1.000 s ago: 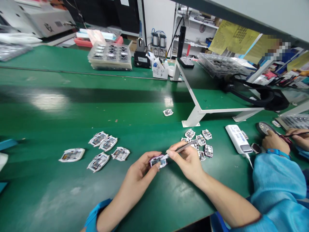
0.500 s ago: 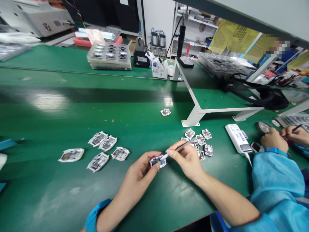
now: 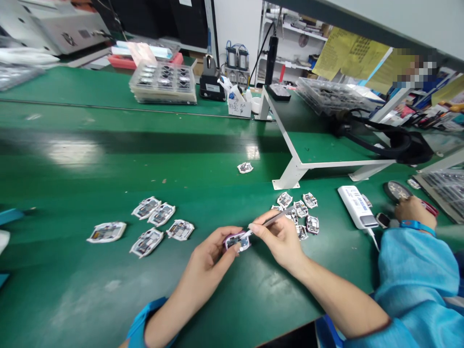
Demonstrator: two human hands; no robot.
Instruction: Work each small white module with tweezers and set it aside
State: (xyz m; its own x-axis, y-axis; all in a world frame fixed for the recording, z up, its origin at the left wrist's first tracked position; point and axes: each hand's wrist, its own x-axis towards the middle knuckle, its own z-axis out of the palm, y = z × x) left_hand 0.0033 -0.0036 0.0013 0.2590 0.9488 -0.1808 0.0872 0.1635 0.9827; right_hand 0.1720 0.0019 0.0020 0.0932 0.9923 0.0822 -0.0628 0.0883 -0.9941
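Between the thumb and fingers of my left hand is a small watch-like housing with a purple edge and a circuit board inside. My right hand pinches a slim grey tool with a white tip, like a pair of tweezers. That tip reaches the inside of the housing, though the exact contact is too small to tell. Several white-framed circuit modules lie just beyond my right hand. More modules, larger in view, are spread on the green table to the left.
One lone module sits farther out on a green strip. To the right stand a raised shelf and a white power-bank-like box with a cable. A co-worker's hand is at the far right. Stacked trays stand at the back.
My hands, the housing and the tool have hardly moved. The lone module on the green strip has shifted slightly left. One of the co-worker's hands, with a dark thin tool, has gone from view.
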